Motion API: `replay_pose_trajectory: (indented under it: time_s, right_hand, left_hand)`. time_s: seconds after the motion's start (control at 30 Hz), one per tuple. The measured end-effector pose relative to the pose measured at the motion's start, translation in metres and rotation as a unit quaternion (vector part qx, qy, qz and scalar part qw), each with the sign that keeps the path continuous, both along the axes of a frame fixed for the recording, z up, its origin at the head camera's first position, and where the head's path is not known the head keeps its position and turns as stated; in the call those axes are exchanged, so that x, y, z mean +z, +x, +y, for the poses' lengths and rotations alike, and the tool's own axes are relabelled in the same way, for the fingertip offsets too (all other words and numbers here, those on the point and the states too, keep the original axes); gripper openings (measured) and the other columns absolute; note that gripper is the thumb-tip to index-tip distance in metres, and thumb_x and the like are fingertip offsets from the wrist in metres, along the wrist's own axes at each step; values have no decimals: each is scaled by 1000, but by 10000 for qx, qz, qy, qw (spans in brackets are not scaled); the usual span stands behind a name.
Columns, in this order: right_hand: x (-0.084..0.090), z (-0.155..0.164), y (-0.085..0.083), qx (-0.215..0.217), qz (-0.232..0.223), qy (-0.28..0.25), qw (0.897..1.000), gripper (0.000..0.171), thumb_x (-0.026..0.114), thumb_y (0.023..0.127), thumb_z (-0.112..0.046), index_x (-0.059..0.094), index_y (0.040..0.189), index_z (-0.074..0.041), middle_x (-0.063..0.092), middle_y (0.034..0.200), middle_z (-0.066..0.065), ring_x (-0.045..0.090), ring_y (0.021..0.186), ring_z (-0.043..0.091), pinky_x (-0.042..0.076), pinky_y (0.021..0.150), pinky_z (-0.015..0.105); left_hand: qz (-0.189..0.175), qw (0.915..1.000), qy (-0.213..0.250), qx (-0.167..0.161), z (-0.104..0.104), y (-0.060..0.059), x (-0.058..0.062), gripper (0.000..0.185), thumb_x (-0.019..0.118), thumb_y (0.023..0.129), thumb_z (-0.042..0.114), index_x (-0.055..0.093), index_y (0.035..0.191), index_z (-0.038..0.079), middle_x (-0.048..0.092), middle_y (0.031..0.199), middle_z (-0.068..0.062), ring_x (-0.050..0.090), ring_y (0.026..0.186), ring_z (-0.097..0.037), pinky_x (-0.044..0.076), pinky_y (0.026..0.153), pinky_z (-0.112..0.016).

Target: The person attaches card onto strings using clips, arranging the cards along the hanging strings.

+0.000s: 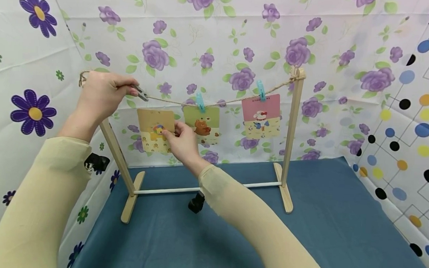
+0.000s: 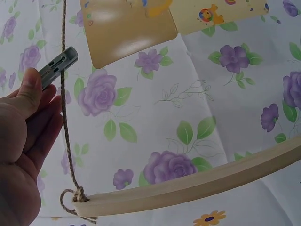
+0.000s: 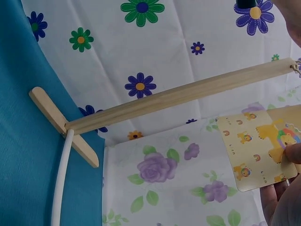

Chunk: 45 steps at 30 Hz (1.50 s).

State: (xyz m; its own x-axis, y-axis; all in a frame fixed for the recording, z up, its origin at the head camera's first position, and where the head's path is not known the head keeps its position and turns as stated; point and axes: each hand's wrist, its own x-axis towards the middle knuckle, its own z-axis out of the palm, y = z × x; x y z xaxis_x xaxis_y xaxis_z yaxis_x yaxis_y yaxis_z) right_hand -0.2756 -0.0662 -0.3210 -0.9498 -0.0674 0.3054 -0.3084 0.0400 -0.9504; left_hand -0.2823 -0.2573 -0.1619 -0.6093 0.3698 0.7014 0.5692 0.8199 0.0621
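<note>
My left hand [image 1: 100, 94] pinches a grey clothespin [image 2: 59, 67] between thumb and fingers, beside the upper left of the wooden stand. The clothespin overlaps the twine [image 1: 169, 101] in the left wrist view. Just below the twine, my right hand [image 1: 183, 144] grips the right edge of a yellow-and-tan lion card [image 1: 151, 121], thumb on its front and fingers behind. To its right, a green bear card [image 1: 212, 124] hangs from a light-blue clothespin [image 1: 200, 102]. A pink-and-yellow rabbit card [image 1: 251, 113] hangs further right under another blue clothespin [image 1: 261, 90].
Two slanting wooden posts [image 1: 292, 129] with flat feet carry the knotted twine. A white rod [image 1: 169, 190] joins them low down, above a blue cloth [image 1: 322, 218]. Flowered sheeting [image 1: 211, 42] stands close behind, with more patterned sheets at both sides.
</note>
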Motion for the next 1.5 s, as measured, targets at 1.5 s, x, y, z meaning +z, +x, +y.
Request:
replay_pose_trajectory:
  time_s: [1.5]
  right_hand:
    - [5, -10, 4, -259, 32, -196, 9995, 23, 74, 104, -19, 76, 127, -15, 79, 107, -5, 71, 88, 5, 57, 65, 26]
  left_hand:
    - [-440, 9968, -606, -268, -2, 5, -5, 17, 69, 101, -8, 82, 111, -4, 80, 100, -18, 77, 96, -37, 60, 82, -54]
